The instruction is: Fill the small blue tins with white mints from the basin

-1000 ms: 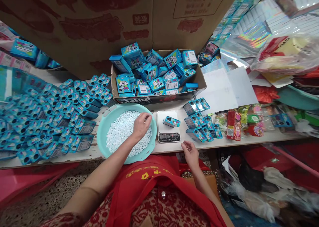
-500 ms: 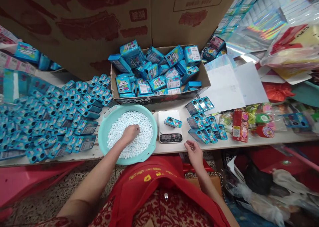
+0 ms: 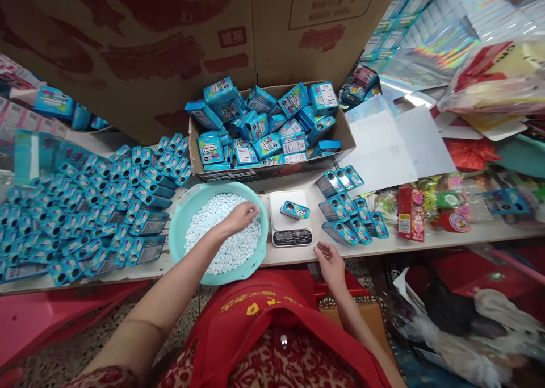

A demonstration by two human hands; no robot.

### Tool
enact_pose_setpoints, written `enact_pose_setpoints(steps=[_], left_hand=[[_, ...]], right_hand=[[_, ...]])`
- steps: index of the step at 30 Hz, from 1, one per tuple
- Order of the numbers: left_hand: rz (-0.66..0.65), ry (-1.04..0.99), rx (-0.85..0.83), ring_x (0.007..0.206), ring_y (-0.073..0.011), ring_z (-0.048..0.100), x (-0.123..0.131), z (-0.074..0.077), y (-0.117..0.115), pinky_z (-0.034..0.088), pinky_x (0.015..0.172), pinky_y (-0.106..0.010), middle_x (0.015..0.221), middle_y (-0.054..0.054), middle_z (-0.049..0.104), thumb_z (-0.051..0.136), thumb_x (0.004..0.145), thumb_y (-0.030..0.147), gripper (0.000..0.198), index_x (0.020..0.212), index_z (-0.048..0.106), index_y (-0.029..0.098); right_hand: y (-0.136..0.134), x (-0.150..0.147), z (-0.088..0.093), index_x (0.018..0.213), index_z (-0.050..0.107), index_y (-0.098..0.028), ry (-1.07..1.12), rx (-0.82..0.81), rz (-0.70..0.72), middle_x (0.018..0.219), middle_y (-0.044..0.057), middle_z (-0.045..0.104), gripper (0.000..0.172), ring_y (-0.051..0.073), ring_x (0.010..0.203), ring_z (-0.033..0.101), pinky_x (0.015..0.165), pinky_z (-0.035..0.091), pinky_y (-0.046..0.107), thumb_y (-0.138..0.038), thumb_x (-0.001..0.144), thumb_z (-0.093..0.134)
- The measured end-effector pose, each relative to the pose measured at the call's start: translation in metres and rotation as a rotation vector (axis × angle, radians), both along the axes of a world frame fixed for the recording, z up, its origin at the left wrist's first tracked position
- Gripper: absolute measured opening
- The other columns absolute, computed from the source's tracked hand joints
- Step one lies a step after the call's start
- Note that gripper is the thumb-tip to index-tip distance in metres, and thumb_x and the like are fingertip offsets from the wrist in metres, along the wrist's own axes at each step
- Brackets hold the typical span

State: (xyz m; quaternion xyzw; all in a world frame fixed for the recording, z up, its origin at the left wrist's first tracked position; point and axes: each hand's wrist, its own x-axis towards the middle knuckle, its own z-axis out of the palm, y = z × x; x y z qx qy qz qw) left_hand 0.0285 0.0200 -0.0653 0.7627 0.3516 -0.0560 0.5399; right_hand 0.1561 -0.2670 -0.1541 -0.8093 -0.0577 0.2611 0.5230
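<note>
My left hand (image 3: 242, 216) is above the right part of a turquoise basin (image 3: 177, 229), its fingers pinched together. Whatever they hold is too small to make out. Small white candies (image 3: 219, 229) fill the basin's bottom. Just right of it a white kitchen scale (image 3: 276, 222) carries one blue candy box (image 3: 295, 209) lying on its pan. My right hand (image 3: 330, 261) rests at the table's front edge, below and right of the scale, fingers loosely bent and apart, with nothing in it. Several blue boxes (image 3: 347, 206) stand grouped right of the scale.
Behind the basin, an open carton (image 3: 264, 175) is heaped with blue boxes, backed by a large cardboard box (image 3: 162, 53). Many blue boxes with round holes (image 3: 102, 206) crowd the left. Paper sheets (image 3: 383, 155) and packaged sweets (image 3: 411, 213) lie to the right.
My left hand has risen from the candies and moved right towards the basin's rim nearest the scale. My right hand stays by the table edge. The view has shifted slightly.
</note>
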Motion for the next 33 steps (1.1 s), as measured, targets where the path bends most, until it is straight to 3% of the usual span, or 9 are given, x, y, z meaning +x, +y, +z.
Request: enact_pose_setpoints(steps=[4, 7, 12, 16, 20, 23, 27, 30, 33], left_hand=[[-0.368, -0.073, 0.381, 0.085, -0.0182, 0.059, 0.059, 0.013, -0.016, 0.044, 0.077, -0.029, 0.088, -0.006, 0.063, 0.045, 0.076, 0.011, 0.02, 0.082, 0.064, 0.017], [-0.486, -0.053, 0.532, 0.084, -0.0189, 0.058, 0.085, 0.014, -0.028, 0.042, 0.074, -0.029, 0.088, -0.007, 0.062, 0.044, 0.077, 0.009, 0.023, 0.084, 0.064, 0.017], [-0.577, -0.064, 0.623, 0.083, -0.0195, 0.056, 0.092, 0.018, -0.035, 0.041, 0.071, -0.029, 0.088, -0.007, 0.059, 0.04, 0.079, 0.009, 0.027, 0.09, 0.063, 0.017], [-0.478, -0.123, 0.552, 0.081, -0.0168, 0.056, 0.091, 0.022, -0.03, 0.041, 0.072, -0.028, 0.091, -0.004, 0.061, 0.045, 0.077, 0.009, 0.026, 0.092, 0.063, 0.019], [-0.23, -0.257, 0.44, 0.08, -0.0151, 0.057, 0.082, 0.022, -0.018, 0.042, 0.074, -0.026, 0.087, -0.003, 0.063, 0.049, 0.077, 0.013, 0.018, 0.086, 0.064, 0.019], [0.001, -0.284, 0.335, 0.078, -0.0144, 0.057, 0.062, 0.017, -0.005, 0.043, 0.074, -0.026, 0.082, -0.001, 0.064, 0.051, 0.077, 0.02, 0.013, 0.081, 0.063, 0.019], [0.239, -0.164, 0.211, 0.069, -0.0141, 0.056, 0.027, 0.006, 0.007, 0.044, 0.068, -0.026, 0.077, -0.001, 0.065, 0.054, 0.075, 0.03, 0.015, 0.079, 0.063, 0.018], [0.268, -0.091, 0.19, 0.067, -0.0144, 0.057, 0.011, 0.003, 0.008, 0.043, 0.066, -0.026, 0.075, 0.0, 0.066, 0.054, 0.075, 0.031, 0.017, 0.078, 0.064, 0.018], [0.214, -0.065, 0.273, 0.071, -0.0152, 0.058, 0.013, 0.006, 0.002, 0.043, 0.07, -0.027, 0.08, -0.001, 0.068, 0.052, 0.078, 0.029, 0.015, 0.08, 0.064, 0.02]], right_hand=[[-0.005, 0.0, -0.004, 0.086, 0.061, -0.017, -0.013, 0.011, -0.044, 0.087, 0.012, 0.07, 0.049, 0.023, 0.08, 0.066, 0.079, 0.054, 0.043, -0.058, 0.061, 0.069], [-0.012, 0.001, -0.007, 0.086, 0.061, -0.017, -0.017, 0.013, -0.078, 0.087, 0.011, 0.07, 0.047, 0.023, 0.079, 0.066, 0.079, 0.054, 0.042, -0.056, 0.062, 0.069], [-0.025, 0.003, -0.013, 0.088, 0.062, -0.017, -0.003, -0.006, -0.122, 0.09, 0.012, 0.07, 0.046, 0.023, 0.08, 0.066, 0.079, 0.054, 0.042, -0.054, 0.063, 0.069], [-0.026, 0.005, -0.015, 0.088, 0.062, -0.016, 0.009, -0.008, -0.113, 0.09, 0.012, 0.07, 0.045, 0.022, 0.081, 0.066, 0.08, 0.053, 0.041, -0.053, 0.063, 0.069], [-0.021, 0.009, -0.014, 0.089, 0.062, -0.017, 0.01, -0.001, -0.082, 0.089, 0.011, 0.069, 0.045, 0.022, 0.081, 0.066, 0.08, 0.053, 0.041, -0.053, 0.064, 0.068], [-0.019, 0.011, -0.012, 0.088, 0.061, -0.016, 0.005, -0.007, -0.067, 0.089, 0.011, 0.069, 0.045, 0.022, 0.081, 0.065, 0.08, 0.053, 0.041, -0.054, 0.064, 0.068], [-0.018, 0.01, -0.011, 0.087, 0.061, -0.016, -0.004, -0.021, -0.052, 0.087, 0.011, 0.069, 0.046, 0.022, 0.079, 0.065, 0.079, 0.053, 0.042, -0.054, 0.062, 0.068], [-0.016, 0.008, -0.008, 0.087, 0.06, -0.017, -0.017, -0.027, -0.04, 0.087, 0.011, 0.068, 0.046, 0.022, 0.079, 0.065, 0.079, 0.052, 0.042, -0.055, 0.063, 0.068], [-0.014, 0.008, 0.001, 0.09, 0.059, -0.017, -0.055, -0.039, -0.035, 0.09, 0.011, 0.067, 0.044, 0.022, 0.08, 0.064, 0.079, 0.052, 0.041, -0.054, 0.067, 0.065]])
